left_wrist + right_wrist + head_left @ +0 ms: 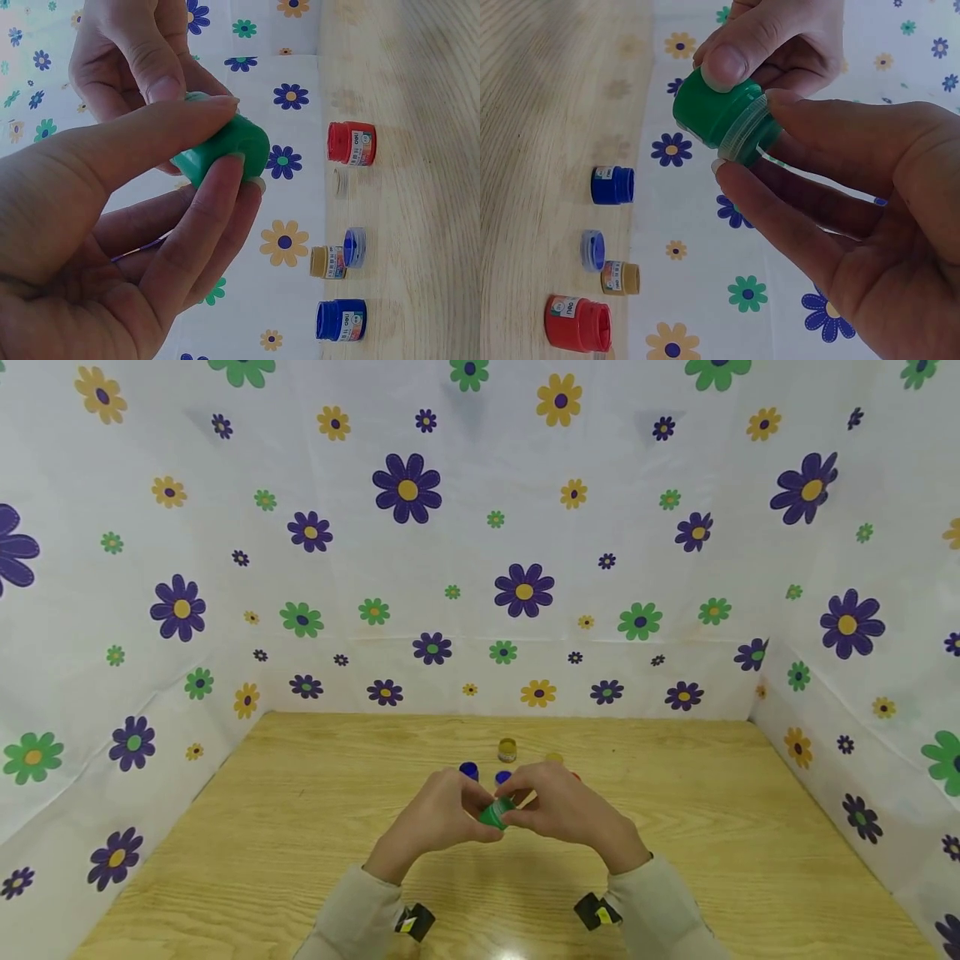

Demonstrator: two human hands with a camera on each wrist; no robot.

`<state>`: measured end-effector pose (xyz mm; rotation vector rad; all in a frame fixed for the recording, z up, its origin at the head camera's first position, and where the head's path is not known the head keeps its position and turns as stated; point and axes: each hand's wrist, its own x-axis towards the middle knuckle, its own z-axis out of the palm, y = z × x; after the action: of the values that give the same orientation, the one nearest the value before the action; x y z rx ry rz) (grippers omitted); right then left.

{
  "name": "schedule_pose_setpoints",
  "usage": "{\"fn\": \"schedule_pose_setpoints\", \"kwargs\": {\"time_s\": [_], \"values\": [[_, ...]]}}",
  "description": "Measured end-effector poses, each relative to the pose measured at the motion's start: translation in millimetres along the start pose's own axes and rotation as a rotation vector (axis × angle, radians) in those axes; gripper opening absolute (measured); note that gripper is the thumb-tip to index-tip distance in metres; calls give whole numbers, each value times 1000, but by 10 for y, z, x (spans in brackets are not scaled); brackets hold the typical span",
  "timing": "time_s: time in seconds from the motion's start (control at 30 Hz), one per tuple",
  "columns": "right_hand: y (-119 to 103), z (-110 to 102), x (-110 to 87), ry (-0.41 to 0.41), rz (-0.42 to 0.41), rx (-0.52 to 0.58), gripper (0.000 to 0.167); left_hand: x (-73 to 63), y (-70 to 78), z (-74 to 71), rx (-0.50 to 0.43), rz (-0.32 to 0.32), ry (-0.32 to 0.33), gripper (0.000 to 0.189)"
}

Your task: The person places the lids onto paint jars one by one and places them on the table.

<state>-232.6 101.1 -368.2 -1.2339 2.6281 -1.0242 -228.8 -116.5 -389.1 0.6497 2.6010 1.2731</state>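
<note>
Held up above the table between both hands is a small green paint jar (495, 814), tilted. My left hand (435, 812) grips the jar's body, thumb on one side and fingertips on the other. At the jar's mouth, my right hand (562, 803) pinches the ridged clear lid (744, 129) between thumb and fingers. Green shows through the lid in the right wrist view. In the left wrist view, the left fingers cover part of the jar's body, and the lid is mostly hidden.
Beyond the hands stand a blue paint jar (613, 185), a yellow paint jar (621, 277) and a red paint jar (577, 324), uncapped. A blue-stained lid (593, 250) and a yellowish lid (553, 758) lie among them. A flowered cloth (465, 543) walls the wooden table (300, 827).
</note>
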Motion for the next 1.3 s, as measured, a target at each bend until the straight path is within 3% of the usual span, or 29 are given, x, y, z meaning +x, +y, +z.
{"fn": "schedule_pose_setpoints", "kwargs": {"time_s": [0.27, 0.63, 0.8, 1.3], "values": [[13, -15, -10, -16, 32, 25, 27, 7, -8, 15, 23, 18, 0, 17], [20, -14, -5, -29, -29, 87, 27, 2, -2, 11, 32, 22, 9, 20], [25, 0, -10, -14, -61, 58, 25, 1, 1, 10, 39, 22, 11, 19], [-4, -2, 2, -25, 5, 23, 20, 4, 11, 13, 44, 25, 2, 18]]}}
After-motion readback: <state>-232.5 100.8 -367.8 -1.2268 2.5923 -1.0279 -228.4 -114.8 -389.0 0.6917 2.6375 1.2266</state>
